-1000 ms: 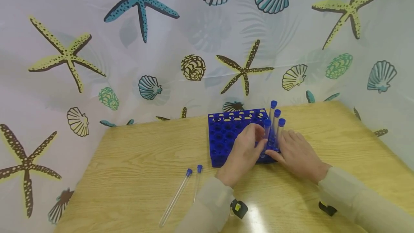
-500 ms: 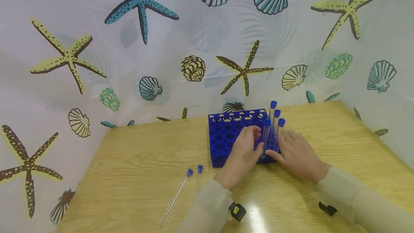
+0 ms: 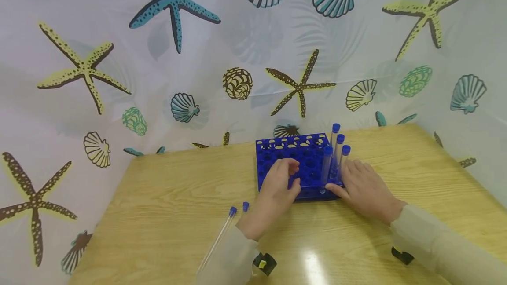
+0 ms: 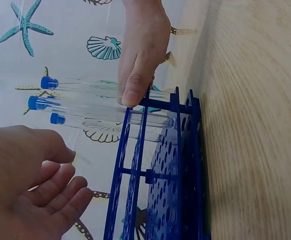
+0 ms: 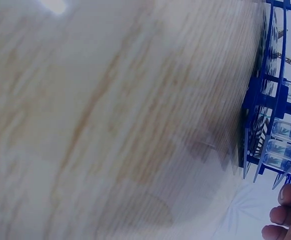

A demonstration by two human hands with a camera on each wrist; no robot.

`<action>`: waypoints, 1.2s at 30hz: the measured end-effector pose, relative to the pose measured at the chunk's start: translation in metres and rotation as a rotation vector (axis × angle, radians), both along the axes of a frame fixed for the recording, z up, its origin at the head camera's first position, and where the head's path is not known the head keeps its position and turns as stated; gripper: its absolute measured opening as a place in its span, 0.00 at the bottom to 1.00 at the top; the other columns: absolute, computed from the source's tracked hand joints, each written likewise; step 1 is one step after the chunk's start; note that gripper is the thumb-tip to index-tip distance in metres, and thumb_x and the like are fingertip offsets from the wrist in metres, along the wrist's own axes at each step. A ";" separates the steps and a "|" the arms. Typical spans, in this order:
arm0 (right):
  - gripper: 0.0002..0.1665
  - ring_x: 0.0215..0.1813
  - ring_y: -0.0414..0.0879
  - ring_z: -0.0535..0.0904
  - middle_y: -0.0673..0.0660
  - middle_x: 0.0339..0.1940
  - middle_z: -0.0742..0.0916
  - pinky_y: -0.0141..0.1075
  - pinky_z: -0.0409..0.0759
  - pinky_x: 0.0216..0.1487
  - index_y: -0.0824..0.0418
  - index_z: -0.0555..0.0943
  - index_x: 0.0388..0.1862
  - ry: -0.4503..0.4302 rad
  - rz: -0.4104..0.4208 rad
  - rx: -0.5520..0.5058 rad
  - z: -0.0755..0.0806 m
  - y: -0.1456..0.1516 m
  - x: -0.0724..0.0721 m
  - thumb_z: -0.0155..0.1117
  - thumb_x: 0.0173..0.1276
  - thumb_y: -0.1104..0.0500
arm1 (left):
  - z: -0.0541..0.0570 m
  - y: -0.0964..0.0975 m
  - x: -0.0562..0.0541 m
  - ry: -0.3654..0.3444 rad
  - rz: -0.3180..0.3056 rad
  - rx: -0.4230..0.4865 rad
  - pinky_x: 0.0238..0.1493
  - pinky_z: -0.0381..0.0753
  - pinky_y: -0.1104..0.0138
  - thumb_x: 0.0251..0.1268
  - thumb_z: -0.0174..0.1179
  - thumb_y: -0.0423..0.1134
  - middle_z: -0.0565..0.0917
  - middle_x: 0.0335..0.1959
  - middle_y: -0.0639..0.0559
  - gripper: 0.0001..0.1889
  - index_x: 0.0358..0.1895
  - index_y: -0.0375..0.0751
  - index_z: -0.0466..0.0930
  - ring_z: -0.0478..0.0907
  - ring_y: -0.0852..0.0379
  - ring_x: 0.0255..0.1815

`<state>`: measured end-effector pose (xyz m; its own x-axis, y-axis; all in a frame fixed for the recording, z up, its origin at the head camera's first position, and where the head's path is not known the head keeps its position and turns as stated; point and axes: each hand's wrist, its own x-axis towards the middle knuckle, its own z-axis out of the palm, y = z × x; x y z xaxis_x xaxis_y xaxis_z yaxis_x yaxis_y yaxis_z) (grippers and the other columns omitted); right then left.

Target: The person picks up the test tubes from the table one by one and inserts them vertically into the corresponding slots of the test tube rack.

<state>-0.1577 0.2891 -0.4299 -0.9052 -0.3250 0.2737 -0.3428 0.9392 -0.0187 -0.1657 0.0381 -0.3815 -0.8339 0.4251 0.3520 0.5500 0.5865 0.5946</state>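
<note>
A blue test tube rack (image 3: 310,193) stands on the wooden table. Several clear test tubes (image 3: 326,167) with blue caps stand upright in its right end. My right hand (image 3: 366,193) grips that end, its thumb on the front corner and its fingers along the side; the right wrist view shows its fingertips (image 5: 289,195) beside the tube bottoms. My left hand (image 3: 273,195) hovers over the rack's front left part, fingers loosely bent and holding nothing. In the left wrist view, the left hand (image 4: 35,185) is apart from the capped tubes (image 4: 60,105).
Two more blue-capped tubes lie on the table left of the rack: one tube (image 3: 215,241) shows partly, while only the cap (image 3: 245,206) end of the other shows past my left forearm. A curtain (image 3: 206,56) with starfish and shells hangs behind the table.
My left hand has moved away from the front test tube, leftward across the rack, leaving that tube standing. The left forearm now covers more of the lying tubes. My right hand stays put.
</note>
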 end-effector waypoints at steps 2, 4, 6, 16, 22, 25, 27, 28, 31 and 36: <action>0.49 0.56 0.62 0.76 0.69 0.56 0.81 0.57 0.74 0.56 0.74 0.62 0.71 -0.003 -0.001 0.003 0.001 0.000 0.000 0.51 0.74 0.34 | 0.001 -0.008 0.001 -0.006 0.002 0.014 0.53 0.80 0.71 0.67 0.61 0.32 0.80 0.51 0.48 0.17 0.57 0.37 0.72 0.79 0.55 0.51; 0.48 0.54 0.61 0.76 0.68 0.53 0.81 0.56 0.74 0.54 0.75 0.64 0.70 -0.003 -0.001 0.015 0.001 0.000 0.000 0.50 0.74 0.33 | 0.002 -0.016 0.001 -0.021 0.007 0.032 0.52 0.81 0.69 0.67 0.61 0.30 0.80 0.51 0.46 0.17 0.56 0.36 0.73 0.79 0.54 0.50; 0.47 0.49 0.59 0.76 0.67 0.49 0.81 0.53 0.74 0.51 0.76 0.66 0.67 -0.002 0.000 0.032 0.002 0.000 0.000 0.50 0.74 0.33 | 0.002 -0.025 0.003 -0.046 0.017 0.044 0.51 0.81 0.68 0.67 0.61 0.30 0.79 0.51 0.46 0.17 0.56 0.35 0.72 0.78 0.53 0.50; 0.49 0.57 0.63 0.75 0.72 0.56 0.79 0.57 0.72 0.57 0.79 0.63 0.68 -0.014 0.005 0.035 0.003 0.000 0.000 0.49 0.75 0.34 | -0.006 -0.075 0.007 -0.138 0.116 0.054 0.50 0.82 0.60 0.65 0.60 0.27 0.80 0.48 0.43 0.15 0.55 0.32 0.73 0.78 0.50 0.48; 0.46 0.48 0.59 0.74 0.67 0.47 0.80 0.53 0.73 0.50 0.77 0.68 0.63 -0.018 -0.008 0.054 0.002 0.000 -0.001 0.49 0.74 0.33 | -0.010 -0.103 0.009 -0.200 0.175 0.033 0.47 0.80 0.60 0.66 0.58 0.27 0.80 0.48 0.43 0.15 0.55 0.32 0.74 0.75 0.51 0.46; 0.44 0.43 0.56 0.72 0.64 0.42 0.78 0.50 0.71 0.45 0.75 0.70 0.59 -0.024 -0.013 0.048 0.002 0.000 -0.001 0.49 0.74 0.33 | -0.013 -0.113 0.012 -0.254 0.201 0.025 0.45 0.79 0.62 0.65 0.57 0.28 0.79 0.49 0.44 0.16 0.55 0.32 0.73 0.75 0.51 0.46; 0.44 0.45 0.57 0.74 0.65 0.44 0.79 0.51 0.73 0.46 0.75 0.70 0.60 -0.023 -0.015 0.041 0.002 0.000 0.000 0.50 0.74 0.33 | -0.015 -0.118 0.014 -0.285 0.211 0.007 0.44 0.80 0.62 0.64 0.56 0.28 0.79 0.48 0.43 0.16 0.55 0.31 0.74 0.75 0.50 0.46; 0.43 0.43 0.56 0.73 0.64 0.42 0.79 0.50 0.72 0.45 0.74 0.71 0.59 -0.024 -0.016 0.037 0.003 0.000 0.000 0.50 0.74 0.33 | -0.016 -0.121 0.015 -0.306 0.214 -0.004 0.44 0.80 0.62 0.63 0.55 0.28 0.79 0.48 0.43 0.17 0.55 0.30 0.73 0.75 0.50 0.47; 0.41 0.43 0.56 0.73 0.63 0.41 0.79 0.50 0.72 0.44 0.73 0.72 0.56 -0.017 -0.011 0.028 0.003 0.000 0.000 0.51 0.74 0.34 | -0.018 -0.129 0.019 -0.389 0.231 -0.041 0.46 0.80 0.61 0.63 0.55 0.28 0.78 0.50 0.44 0.18 0.57 0.30 0.73 0.76 0.49 0.49; 0.40 0.42 0.56 0.73 0.62 0.39 0.78 0.51 0.71 0.44 0.72 0.72 0.54 -0.016 -0.003 0.026 0.004 -0.001 -0.001 0.50 0.74 0.34 | -0.020 -0.142 0.026 -0.431 0.233 -0.164 0.50 0.81 0.57 0.65 0.57 0.31 0.78 0.52 0.44 0.17 0.57 0.32 0.73 0.77 0.47 0.53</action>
